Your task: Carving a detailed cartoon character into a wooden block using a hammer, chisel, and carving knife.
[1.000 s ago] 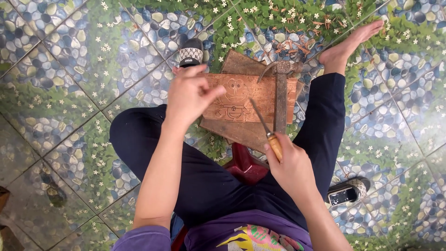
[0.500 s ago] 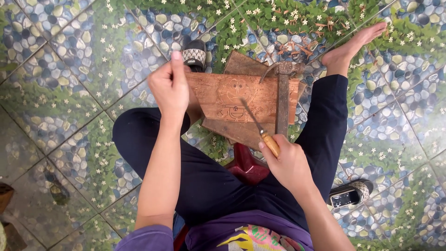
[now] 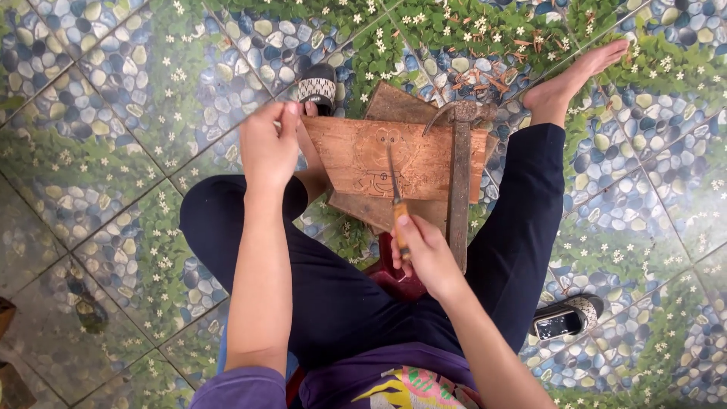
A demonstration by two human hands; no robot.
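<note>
The carved wooden board (image 3: 413, 155) rests on scrap planks in front of the seated person's knees. The right hand (image 3: 424, 254) is closed around the chisel (image 3: 395, 203), whose blade tip touches the drawing near the board's middle. The left hand (image 3: 266, 148) hovers at the board's left edge, fingers loosely curled and holding nothing I can make out. A hammer (image 3: 459, 182) lies along the board's right side. The board looks stiff, light and thin, likely best steadied by its left edge.
</note>
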